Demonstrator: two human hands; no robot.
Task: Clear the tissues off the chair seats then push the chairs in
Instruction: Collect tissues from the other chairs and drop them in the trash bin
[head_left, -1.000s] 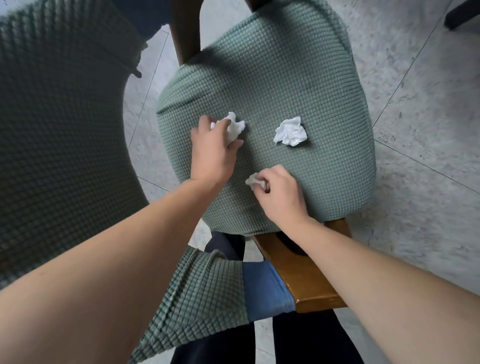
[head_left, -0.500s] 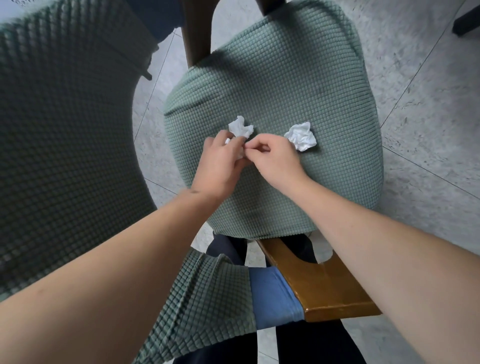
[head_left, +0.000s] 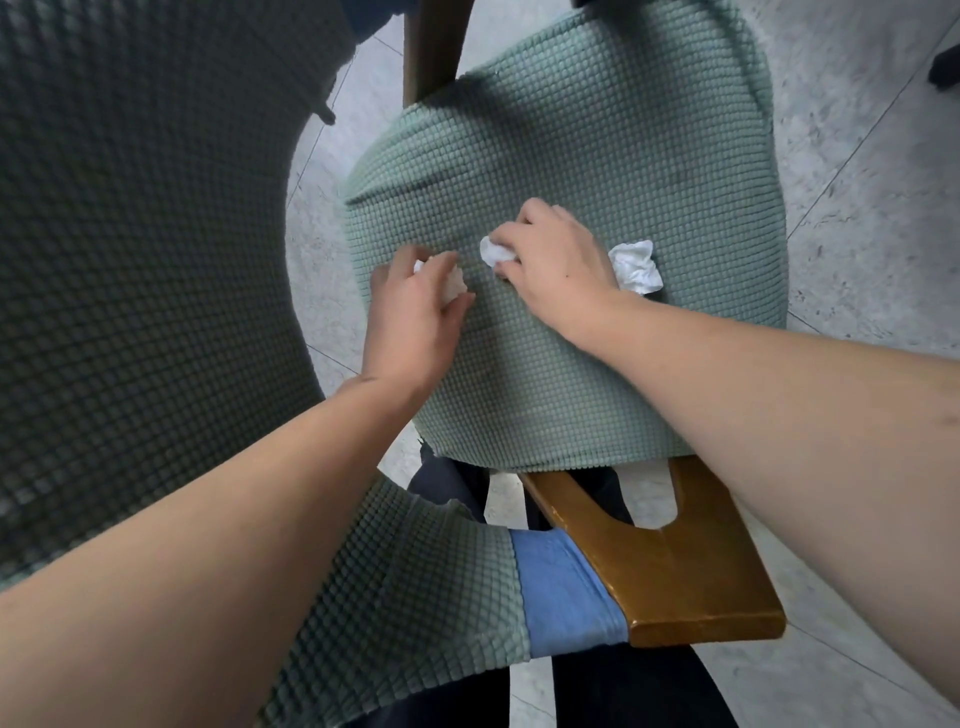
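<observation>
Nearest, at the bottom: dark trousers and a wooden chair back (head_left: 670, 587), its rail pointing at the viewer, a green cover with a blue band (head_left: 566, 592) draped just left of it. Standing behind the chair, then, reaching over the back, probably so the chair can be pushed in from here afterwards.

Further on, both forearms stretched out over the green seat (head_left: 597, 395). Left hand (head_left: 415, 306) near the seat's left edge, fingers curled round a crumpled tissue (head_left: 452, 278), white showing between thumb and fingers; how much paper is bunched inside cannot be told. Likely kept as the collecting hand, holding what is gathered.

Right hand (head_left: 556, 260) about mid-seat, fingers bent over a second tissue (head_left: 496, 254) and pinching it at the fingertips, wad poking out to the left. Looks like a pickup in progress; whether lifted or touching the cover, not clear.

Just beyond the right wrist, toward the seat's right edge, a third tissue (head_left: 636, 267) lying loose on the cover, untouched.

Left side filled by another green-covered chair (head_left: 130, 234), close by; nothing seen on it from here. Grey tiled floor (head_left: 857, 182) beyond.

Judged about halfway through this seat; pushing in not yet begun.
</observation>
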